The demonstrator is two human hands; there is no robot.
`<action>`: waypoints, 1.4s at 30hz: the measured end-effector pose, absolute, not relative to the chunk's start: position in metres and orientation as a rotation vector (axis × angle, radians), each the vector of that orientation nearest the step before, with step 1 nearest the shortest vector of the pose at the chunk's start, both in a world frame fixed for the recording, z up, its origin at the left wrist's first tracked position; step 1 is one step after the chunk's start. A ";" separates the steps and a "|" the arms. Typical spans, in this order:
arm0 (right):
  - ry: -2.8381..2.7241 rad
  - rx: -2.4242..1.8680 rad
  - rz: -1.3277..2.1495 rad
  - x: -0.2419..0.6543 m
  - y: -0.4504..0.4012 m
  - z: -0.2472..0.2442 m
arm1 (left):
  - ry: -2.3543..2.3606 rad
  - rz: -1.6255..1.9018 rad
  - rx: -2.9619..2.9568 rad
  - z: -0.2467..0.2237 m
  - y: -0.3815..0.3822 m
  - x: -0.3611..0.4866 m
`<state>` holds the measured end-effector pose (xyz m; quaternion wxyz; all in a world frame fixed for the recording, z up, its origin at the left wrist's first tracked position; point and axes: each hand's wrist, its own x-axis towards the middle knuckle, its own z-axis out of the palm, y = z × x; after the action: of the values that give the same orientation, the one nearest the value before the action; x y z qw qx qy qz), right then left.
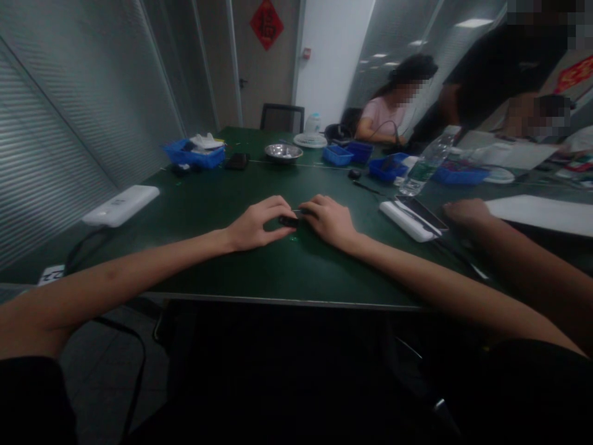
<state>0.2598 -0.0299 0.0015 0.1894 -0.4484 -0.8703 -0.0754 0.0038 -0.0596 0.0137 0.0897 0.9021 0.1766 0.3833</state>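
Both hands close together over the middle of the near desk (259, 278), fingertips almost meeting. Left hand (257, 225): pinching a small black piece (288, 221) between thumb below and fingers above, the piece lying roughly crosswise in the gap between the two hands. Right hand (328, 221): palm down, fingers bent inward, tips at or just beside the piece's far end; cannot tell whether they grip it or anything else. Step in hand looks like close two-handed work on that piece, left steadying, right working at its end; next move, I judge, calls for a firm left pinch and small, careful right-finger motion. Pose: forearms come in from either side and converge, left wrist fairly straight, right wrist low, its heel near or on the desk top. Just below the fingertips, a tiny clear greenish bit (293, 238) on the desk. Farther left, a white box-shaped device (121, 206) with a dark cable; to the right, another white device (407, 221) beside a dark phone (422, 212), a co-worker's hand (467, 213) near it. Beyond: metal bowl (283, 153), blue tray (197, 157) with white stuff heaped in it, clear bottle (427, 164) leaning in view
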 end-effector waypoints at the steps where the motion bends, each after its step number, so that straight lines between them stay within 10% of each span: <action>1: -2.430 -1.311 -0.190 0.261 -0.028 0.001 | 0.494 1.063 2.681 0.014 -0.060 0.004; 10: -2.454 -1.320 -0.085 0.262 -0.020 -0.002 | 0.399 0.560 2.854 0.008 -0.035 -0.010; 20: -2.464 -1.294 -0.010 0.264 -0.023 0.003 | 1.568 0.388 2.749 0.003 0.066 -0.157; 42: -2.487 -1.306 -0.005 0.263 -0.024 0.005 | 2.316 0.629 2.510 -0.006 0.074 -0.233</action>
<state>0.2629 -0.0238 0.0054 0.1654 -0.4586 -0.8731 -0.0018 -0.2329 0.0743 -0.0058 -0.1647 0.7129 0.6578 0.1787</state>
